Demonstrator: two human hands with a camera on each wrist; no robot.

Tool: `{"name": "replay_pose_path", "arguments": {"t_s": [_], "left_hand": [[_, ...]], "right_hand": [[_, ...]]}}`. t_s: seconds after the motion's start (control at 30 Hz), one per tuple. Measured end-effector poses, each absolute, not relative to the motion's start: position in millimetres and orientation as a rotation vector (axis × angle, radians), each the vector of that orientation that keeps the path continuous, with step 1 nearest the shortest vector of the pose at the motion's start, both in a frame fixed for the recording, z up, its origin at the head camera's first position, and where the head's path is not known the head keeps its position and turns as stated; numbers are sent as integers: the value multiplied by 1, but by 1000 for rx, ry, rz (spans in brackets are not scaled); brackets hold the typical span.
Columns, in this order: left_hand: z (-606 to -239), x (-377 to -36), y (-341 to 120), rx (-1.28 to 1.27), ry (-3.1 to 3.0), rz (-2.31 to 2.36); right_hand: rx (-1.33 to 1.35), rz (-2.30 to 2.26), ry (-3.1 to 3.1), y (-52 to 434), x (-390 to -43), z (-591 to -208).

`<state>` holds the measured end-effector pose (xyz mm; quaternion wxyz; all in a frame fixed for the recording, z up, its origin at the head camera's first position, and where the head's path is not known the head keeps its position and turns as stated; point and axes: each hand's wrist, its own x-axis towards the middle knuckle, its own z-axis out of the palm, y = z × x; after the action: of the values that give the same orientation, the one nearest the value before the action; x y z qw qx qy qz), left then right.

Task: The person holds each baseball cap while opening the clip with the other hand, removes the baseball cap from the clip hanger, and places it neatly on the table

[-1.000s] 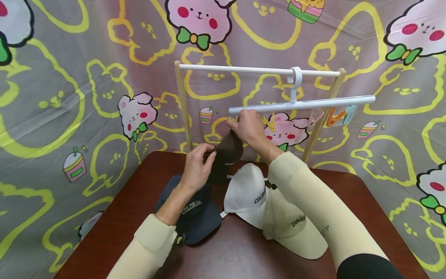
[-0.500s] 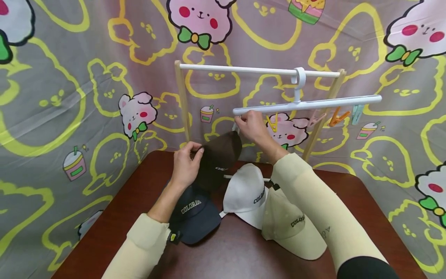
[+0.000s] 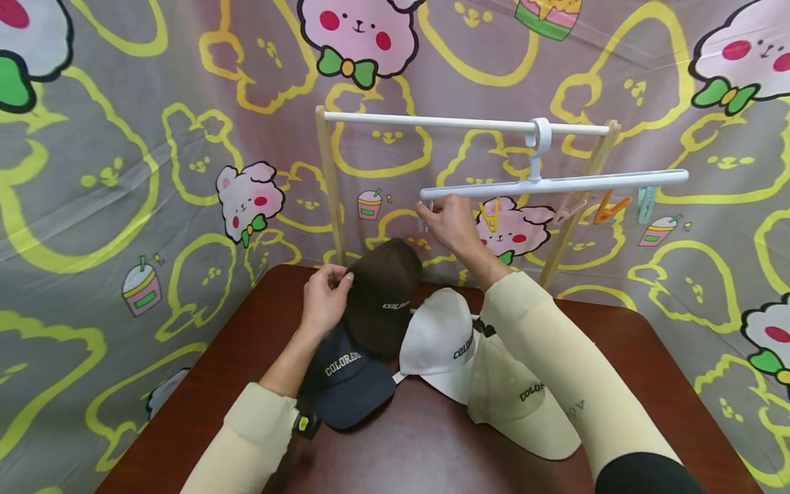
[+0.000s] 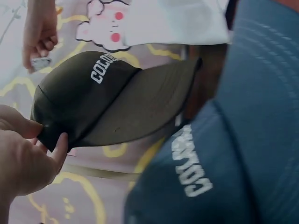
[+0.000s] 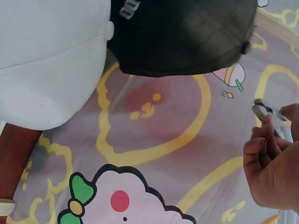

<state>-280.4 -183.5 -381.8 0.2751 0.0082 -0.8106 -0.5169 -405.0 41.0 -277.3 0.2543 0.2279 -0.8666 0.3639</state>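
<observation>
My left hand [image 3: 324,298] pinches the rear edge of a dark brown baseball cap [image 3: 384,274], which is lifted above the table with its lettering facing me. The left wrist view shows thumb and fingers at that edge of the brown cap [image 4: 88,93]. My right hand [image 3: 455,223] is at the left end of a white hanger [image 3: 592,182]. It pinches a pale grey clothespin [image 5: 265,111], and the brown cap hangs apart from it, lower down. Below lie a navy cap [image 3: 352,398], a white cap [image 3: 432,336] and a beige cap [image 3: 524,412], partly behind my right sleeve.
The hanger hooks over the white bar [image 3: 420,121] of a wooden-legged rack. Yellow [image 3: 490,216], pink [image 3: 569,209], orange [image 3: 612,206] and blue [image 3: 646,204] clothespins hang under it. The dark red table [image 3: 426,439] stands before a patterned curtain [image 3: 142,206].
The brown cap has come away from the right hand and clothespin and sits lower. My left hand has shifted left and slightly down. The hanger and right hand have drifted a little right.
</observation>
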Motion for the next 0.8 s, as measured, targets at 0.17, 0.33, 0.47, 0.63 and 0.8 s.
{"name": "replay_pose_path", "arguments": {"t_s": [0.17, 0.33, 0.47, 0.63, 0.8], "left_hand": [[-400, -284, -182, 90, -2253, -1569], [-403, -285, -184, 105, -2464, -1523], [-402, -280, -194, 103, -2597, -1468], [-400, -266, -218, -17, -2575, -1488], [-390, -252, -248, -225, -2528, -1237]], "right_hand": [[590, 963, -2318, 42, -403, -280], [612, 983, -2280, 47, -396, -279], [691, 1021, -2274, 62, -379, -283], [827, 1025, -2247, 91, -347, -288], [906, 826, -2211, 131, -319, -297]]}}
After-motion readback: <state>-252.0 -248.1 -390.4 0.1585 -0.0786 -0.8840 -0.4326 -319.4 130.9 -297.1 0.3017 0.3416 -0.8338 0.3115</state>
